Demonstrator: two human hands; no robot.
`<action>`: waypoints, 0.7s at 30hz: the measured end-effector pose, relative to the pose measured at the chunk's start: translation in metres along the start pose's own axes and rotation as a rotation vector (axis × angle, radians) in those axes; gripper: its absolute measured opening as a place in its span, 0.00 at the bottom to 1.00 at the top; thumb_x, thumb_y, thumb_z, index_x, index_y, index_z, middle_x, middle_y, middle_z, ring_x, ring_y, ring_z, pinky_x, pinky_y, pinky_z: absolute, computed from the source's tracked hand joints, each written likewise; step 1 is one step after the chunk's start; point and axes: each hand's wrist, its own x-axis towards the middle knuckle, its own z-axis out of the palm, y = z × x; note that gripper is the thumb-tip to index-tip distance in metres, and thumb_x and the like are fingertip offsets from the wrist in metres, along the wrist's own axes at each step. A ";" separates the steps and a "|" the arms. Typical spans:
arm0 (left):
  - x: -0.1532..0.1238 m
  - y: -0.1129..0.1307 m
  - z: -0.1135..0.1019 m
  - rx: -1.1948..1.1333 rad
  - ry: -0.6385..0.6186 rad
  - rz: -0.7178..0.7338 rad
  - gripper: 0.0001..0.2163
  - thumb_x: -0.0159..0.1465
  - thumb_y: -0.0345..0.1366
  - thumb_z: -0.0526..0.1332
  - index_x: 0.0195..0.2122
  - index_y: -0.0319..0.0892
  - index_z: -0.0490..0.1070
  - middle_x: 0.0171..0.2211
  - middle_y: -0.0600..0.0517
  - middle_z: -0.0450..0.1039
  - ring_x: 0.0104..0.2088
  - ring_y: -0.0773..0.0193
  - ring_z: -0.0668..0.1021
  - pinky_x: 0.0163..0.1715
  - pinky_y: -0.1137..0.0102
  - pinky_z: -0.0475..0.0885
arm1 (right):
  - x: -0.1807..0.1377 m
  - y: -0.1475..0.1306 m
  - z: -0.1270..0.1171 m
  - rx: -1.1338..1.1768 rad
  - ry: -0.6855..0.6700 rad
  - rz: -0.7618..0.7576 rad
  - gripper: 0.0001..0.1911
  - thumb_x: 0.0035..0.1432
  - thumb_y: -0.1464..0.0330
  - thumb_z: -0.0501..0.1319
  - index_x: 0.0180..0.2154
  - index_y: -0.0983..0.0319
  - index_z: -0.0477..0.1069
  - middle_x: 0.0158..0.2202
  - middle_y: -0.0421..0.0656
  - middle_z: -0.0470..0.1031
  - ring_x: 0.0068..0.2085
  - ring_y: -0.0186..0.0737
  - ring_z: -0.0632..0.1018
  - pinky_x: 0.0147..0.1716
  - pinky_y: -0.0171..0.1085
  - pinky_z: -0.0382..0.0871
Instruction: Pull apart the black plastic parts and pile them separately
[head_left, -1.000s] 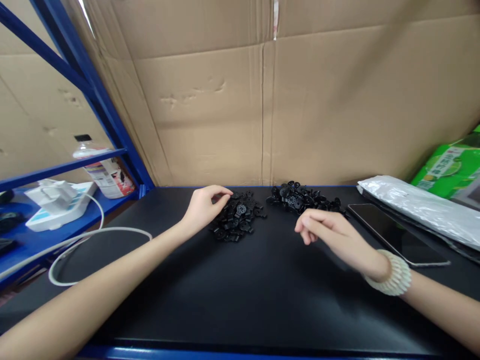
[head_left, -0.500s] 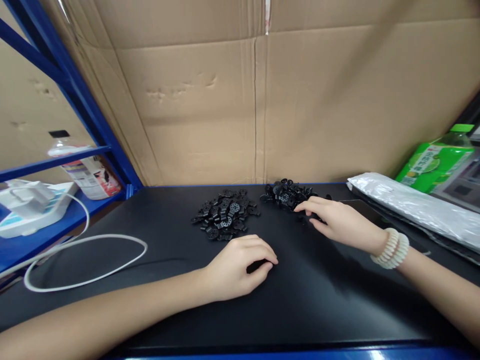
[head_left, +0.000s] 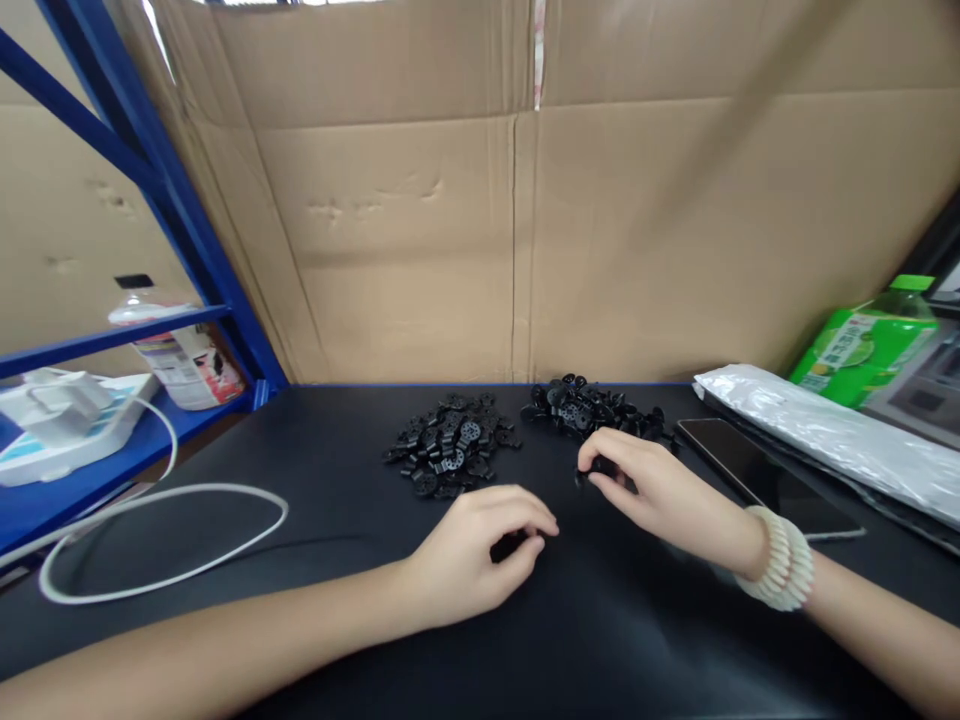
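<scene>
Hands look just started: left hand (head_left: pixel 472 550) pinches a black part (head_left: pixel 508 546), right hand (head_left: pixel 656 490) pinches another part (head_left: pixel 600 467), two full piles (head_left: pixel 450 455) wait

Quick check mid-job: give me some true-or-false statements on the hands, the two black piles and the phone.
1. Two separate piles, the left pile and the right pile, lie on the black tabletop. True.
2. The left hand rests in the left pile. False: it is nearer the person, apart from it, pinching a black piece.
3. The right hand has a bead bracelet at its wrist. True.
4. The phone lies left of both piles. False: it lies right of the right pile.
5. The right hand pinches a black part beside the right pile. True.
</scene>
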 end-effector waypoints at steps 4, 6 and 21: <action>0.001 0.000 0.000 -0.024 0.078 -0.077 0.08 0.59 0.23 0.59 0.39 0.38 0.71 0.44 0.45 0.73 0.38 0.64 0.76 0.34 0.72 0.73 | -0.004 -0.012 0.005 0.207 -0.063 -0.030 0.13 0.60 0.79 0.52 0.44 0.59 0.62 0.38 0.41 0.69 0.34 0.34 0.72 0.35 0.34 0.66; 0.001 0.000 0.000 -0.038 0.074 -0.097 0.10 0.57 0.25 0.62 0.40 0.39 0.70 0.43 0.46 0.72 0.36 0.64 0.75 0.34 0.72 0.73 | -0.005 -0.016 0.010 0.332 -0.115 0.002 0.14 0.59 0.78 0.55 0.45 0.59 0.61 0.35 0.39 0.70 0.31 0.33 0.71 0.31 0.32 0.66; 0.001 0.007 0.003 -0.411 0.089 -0.241 0.10 0.54 0.28 0.66 0.35 0.39 0.66 0.31 0.52 0.70 0.31 0.66 0.76 0.33 0.70 0.75 | -0.007 -0.023 0.019 0.406 0.013 -0.071 0.07 0.61 0.66 0.61 0.40 0.58 0.77 0.31 0.41 0.73 0.31 0.35 0.72 0.32 0.33 0.66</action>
